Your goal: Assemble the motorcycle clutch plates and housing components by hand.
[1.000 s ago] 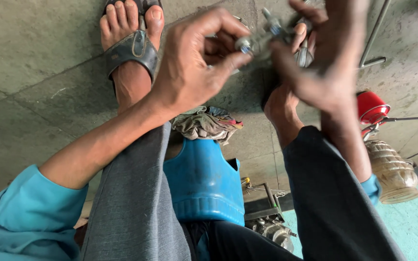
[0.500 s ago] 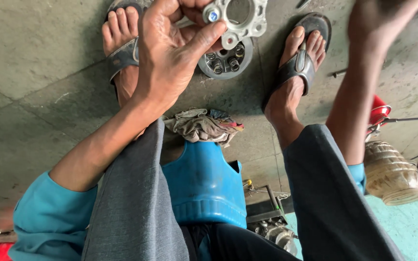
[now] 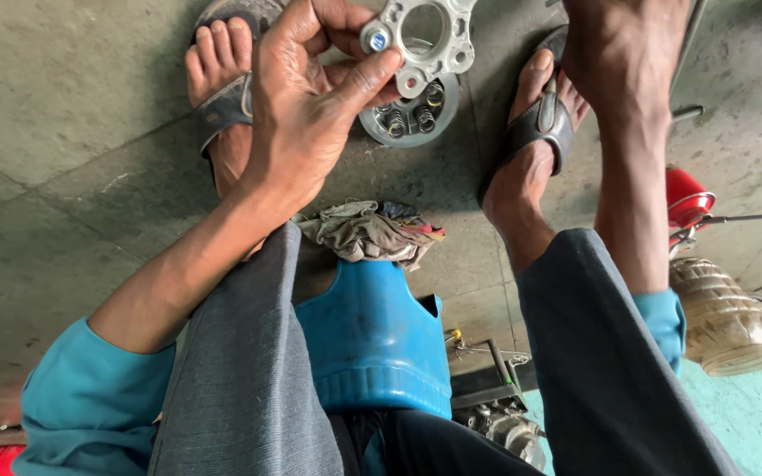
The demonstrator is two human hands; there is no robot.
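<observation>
Left hand [image 3: 310,115] pinches the silver metal plate [image 3: 421,40] at twelve o'clock above the round spring assembly [image 3: 407,115], right hand [image 3: 619,44] at one o'clock, grip unclear, and that light fingertip hold could let it drop.

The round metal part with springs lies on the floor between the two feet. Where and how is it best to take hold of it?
Probably by its outer rim, from above. The round metal part lies flat on the concrete floor, springs standing up on its face, so the rim's near side offers bare edge. The left hand and the silver plate it holds cover the far side; the right hand is nearer the right edge.
</observation>
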